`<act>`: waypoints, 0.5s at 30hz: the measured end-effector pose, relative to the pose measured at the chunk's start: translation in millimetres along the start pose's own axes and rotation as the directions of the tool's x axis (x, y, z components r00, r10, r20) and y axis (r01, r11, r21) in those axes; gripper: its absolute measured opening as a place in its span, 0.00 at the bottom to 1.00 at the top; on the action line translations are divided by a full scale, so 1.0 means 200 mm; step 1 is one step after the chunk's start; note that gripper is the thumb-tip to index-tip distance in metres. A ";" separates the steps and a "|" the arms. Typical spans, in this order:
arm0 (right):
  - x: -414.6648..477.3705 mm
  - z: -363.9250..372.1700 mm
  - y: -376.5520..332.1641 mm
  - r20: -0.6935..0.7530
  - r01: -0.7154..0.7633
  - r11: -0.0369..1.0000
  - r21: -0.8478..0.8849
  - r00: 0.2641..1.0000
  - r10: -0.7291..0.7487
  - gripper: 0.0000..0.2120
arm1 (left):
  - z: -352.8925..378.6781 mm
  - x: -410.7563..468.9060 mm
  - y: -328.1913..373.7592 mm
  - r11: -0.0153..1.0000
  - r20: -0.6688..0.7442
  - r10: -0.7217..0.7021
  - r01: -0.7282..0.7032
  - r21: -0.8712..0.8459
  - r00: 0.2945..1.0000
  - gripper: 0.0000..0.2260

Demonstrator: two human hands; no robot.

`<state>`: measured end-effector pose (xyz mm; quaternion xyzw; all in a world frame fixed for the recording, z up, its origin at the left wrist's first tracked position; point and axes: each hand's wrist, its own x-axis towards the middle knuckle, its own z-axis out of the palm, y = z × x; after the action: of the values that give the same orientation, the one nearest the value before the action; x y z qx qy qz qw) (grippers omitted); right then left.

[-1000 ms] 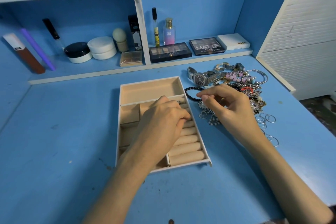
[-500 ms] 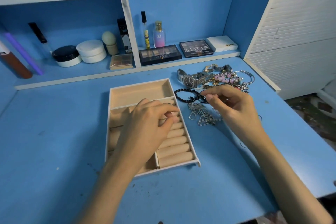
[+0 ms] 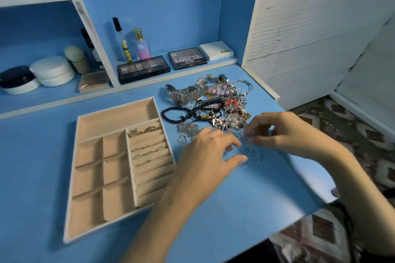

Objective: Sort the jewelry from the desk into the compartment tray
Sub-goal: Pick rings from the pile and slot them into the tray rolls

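Table (image 3: 38,156) | compartment tray (image 3: 115,120) on our left | jewelry pile (image 3: 213,102) behind | our left hand (image 3: 213,151) loosely spread, holding nothing, nearer the tray | our right hand (image 3: 284,132) fingertips bunched, grip unclear | loose rings (image 3: 255,155) on the table between both hands, right of the tray

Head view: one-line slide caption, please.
Mid-sort, left hand and right hand reach for loose rings on the desk, beside the tray holding sorted rings.

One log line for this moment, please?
left hand open at loose rings | right hand pinch unclear | tray holds few slotted rings
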<state>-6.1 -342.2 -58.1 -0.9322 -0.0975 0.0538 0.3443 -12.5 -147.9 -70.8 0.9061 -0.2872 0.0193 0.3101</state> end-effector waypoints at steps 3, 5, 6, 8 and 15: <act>-0.01 -0.01 0.01 0.091 0.021 0.999 -0.025 0.996 -0.018 0.07 | 0.05 0.02 0.02 0.999 0.068 -0.004 0.001 0.042 0.998 0.13; -0.02 -0.02 0.01 0.121 0.028 0.998 -0.056 0.992 -0.021 0.09 | 0.07 0.02 0.02 0.997 0.084 0.002 -0.008 0.076 0.996 0.13; -0.02 -0.02 0.01 0.136 0.027 0.997 -0.078 0.991 -0.016 0.11 | 0.07 0.03 0.02 0.996 0.091 0.005 -0.013 0.087 0.996 0.13; -0.03 -0.03 0.01 0.166 0.023 0.994 -0.105 0.986 -0.005 0.13 | 0.07 0.03 0.02 0.995 0.110 0.006 -0.016 0.094 0.994 0.12; -0.01 -0.02 0.01 0.121 -0.007 0.985 -0.174 0.992 0.028 0.14 | 0.06 0.05 0.01 0.994 0.120 -0.053 0.041 0.104 0.991 0.12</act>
<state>-7.3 -347.0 -57.5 -0.9543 -0.1145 0.1054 0.2550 -7.6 -161.0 -77.4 0.9266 -0.2829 -0.0292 0.2459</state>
